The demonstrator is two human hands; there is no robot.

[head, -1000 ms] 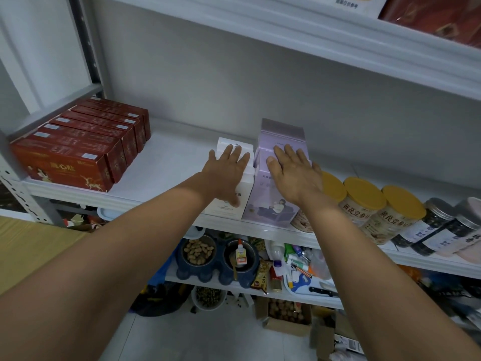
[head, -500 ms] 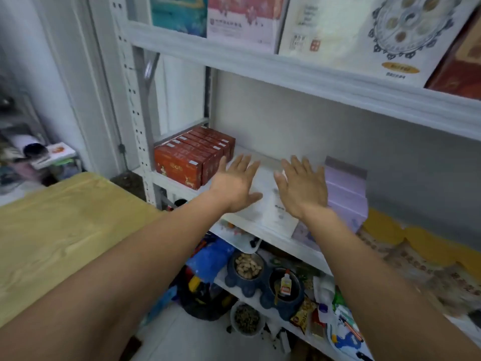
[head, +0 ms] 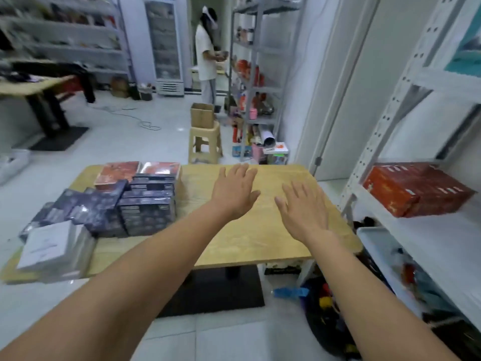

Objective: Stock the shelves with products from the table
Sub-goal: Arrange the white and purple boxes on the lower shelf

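Pale matt wooden table [head: 250, 238], glossy film-wrapped dark boxes [head: 145, 209], white perforated metal shelf [head: 385, 121].

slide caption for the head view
Empty left hand and right hand hover over the wooden table near stacked dark boxes.

red boxes [head: 416, 188] smeared, print unreadable, pale boxes [head: 52, 248] blurred, perhaps shrink-wrapped

A: Clearance?
B: Bare table top [head: 260, 238] under me, open right of centre. Dark box stacks [head: 147, 207] block my left (white boxes [head: 49, 246] at the near corner). Rack upright [head: 385, 121] crowds my right.
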